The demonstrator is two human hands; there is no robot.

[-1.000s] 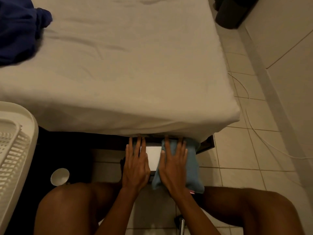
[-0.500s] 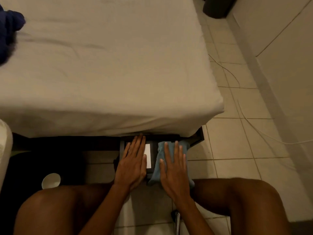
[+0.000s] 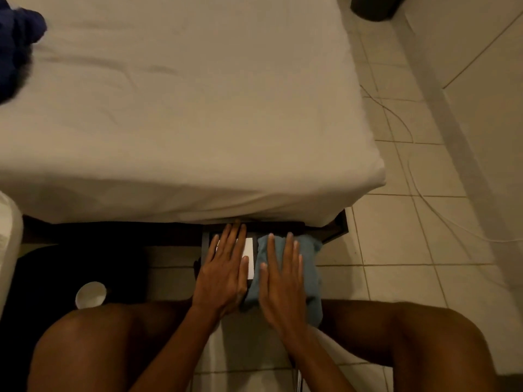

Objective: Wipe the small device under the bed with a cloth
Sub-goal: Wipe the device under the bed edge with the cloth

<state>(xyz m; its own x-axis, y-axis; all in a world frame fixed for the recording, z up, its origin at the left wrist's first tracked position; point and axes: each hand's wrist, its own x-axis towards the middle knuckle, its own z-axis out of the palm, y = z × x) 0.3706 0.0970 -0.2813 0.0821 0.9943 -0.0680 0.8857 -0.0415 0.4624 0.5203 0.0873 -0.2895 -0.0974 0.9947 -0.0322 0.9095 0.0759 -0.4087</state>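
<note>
Pressing flat, right hand [image 3: 283, 281] pins cloth [image 3: 307, 267] on device [image 3: 249, 257]; left hand [image 3: 223, 274] steadies, fingers spread; wipe with even pressure.

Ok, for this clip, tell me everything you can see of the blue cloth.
The blue cloth is a soft, light blue fabric, apparently towelling, bunched rather than neatly folded. It lies flat on the right part of the small device, just in front of the bed edge, its near end hanging towards the floor. The right hand presses on it, palm down, fingers spread and straight. The left hand rests beside it on the device, seemingly not touching the cloth.
</note>
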